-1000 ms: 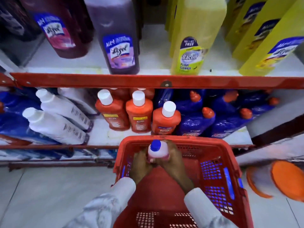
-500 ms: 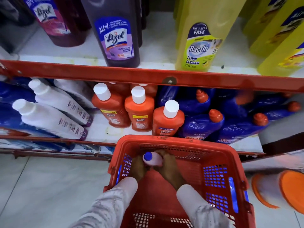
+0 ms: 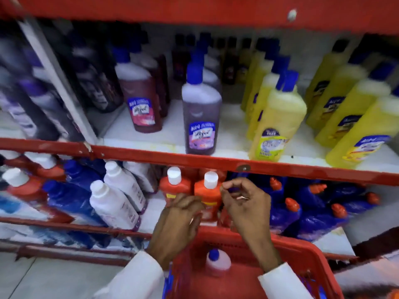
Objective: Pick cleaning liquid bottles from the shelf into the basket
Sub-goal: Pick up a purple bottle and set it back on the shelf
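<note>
A red basket (image 3: 311, 253) sits low in front of me, holding a pinkish bottle with a blue cap (image 3: 217, 263) that stands free of my hands. My left hand (image 3: 179, 221) and my right hand (image 3: 246, 203) are raised above the basket's far rim, fingers loosely curled and holding nothing. They hover in front of two orange bottles with white caps (image 3: 208, 190) on the lower shelf. On the upper shelf stand a purple bottle (image 3: 201, 117), a maroon bottle (image 3: 138, 100) and several yellow bottles (image 3: 278, 126).
A red shelf rail (image 3: 151, 156) runs across above my hands. White bottles (image 3: 112, 203) lie at the lower left, and blue bottles with orange caps (image 3: 311, 212) at the lower right. Pale floor tiles (image 3: 43, 281) lie at the bottom left.
Both hands have let go of the blue-capped bottle, which now stands in the basket, and have risen toward the orange bottles. The view has tilted up, so more of the upper shelf shows.
</note>
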Demonstrator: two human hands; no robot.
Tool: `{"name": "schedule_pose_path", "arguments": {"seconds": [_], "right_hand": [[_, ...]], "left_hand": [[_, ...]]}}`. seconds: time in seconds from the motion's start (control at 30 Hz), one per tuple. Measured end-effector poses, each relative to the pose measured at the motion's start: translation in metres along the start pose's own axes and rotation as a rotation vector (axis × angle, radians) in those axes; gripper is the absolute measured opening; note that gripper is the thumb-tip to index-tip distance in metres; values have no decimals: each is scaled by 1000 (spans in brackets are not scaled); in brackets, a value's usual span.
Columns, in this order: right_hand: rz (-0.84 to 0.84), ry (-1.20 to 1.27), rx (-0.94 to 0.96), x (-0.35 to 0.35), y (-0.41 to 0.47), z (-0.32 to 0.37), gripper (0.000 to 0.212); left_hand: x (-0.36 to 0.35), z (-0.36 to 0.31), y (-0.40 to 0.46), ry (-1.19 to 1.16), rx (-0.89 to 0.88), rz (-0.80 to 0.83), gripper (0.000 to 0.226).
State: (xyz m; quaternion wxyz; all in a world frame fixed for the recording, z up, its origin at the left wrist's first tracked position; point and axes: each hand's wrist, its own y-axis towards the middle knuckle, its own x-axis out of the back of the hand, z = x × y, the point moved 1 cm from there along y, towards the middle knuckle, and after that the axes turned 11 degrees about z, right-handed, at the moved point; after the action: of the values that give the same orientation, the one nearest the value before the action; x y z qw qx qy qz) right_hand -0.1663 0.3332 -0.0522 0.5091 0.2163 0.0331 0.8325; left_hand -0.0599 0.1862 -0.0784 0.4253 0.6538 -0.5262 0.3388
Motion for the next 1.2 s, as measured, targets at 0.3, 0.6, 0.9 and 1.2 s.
{"name": "schedule_pose_path", "arguments": {"seconds": [0.3,0.6,0.9,1.2], "right_hand": [[-316,-105,66,-46,87,91,71],[-304,-57,-35,-81,131,91,90],[-238,248,127,-51,127,115,85],[753,1129,509,-4,97,173,60]], "left_hand": [[72,54,52,119,70,-386,35],[64,77,63,104,64,-226,47],[67,81,60,1,28,-192,56],[61,87,65,8,13,-200,59]]}}
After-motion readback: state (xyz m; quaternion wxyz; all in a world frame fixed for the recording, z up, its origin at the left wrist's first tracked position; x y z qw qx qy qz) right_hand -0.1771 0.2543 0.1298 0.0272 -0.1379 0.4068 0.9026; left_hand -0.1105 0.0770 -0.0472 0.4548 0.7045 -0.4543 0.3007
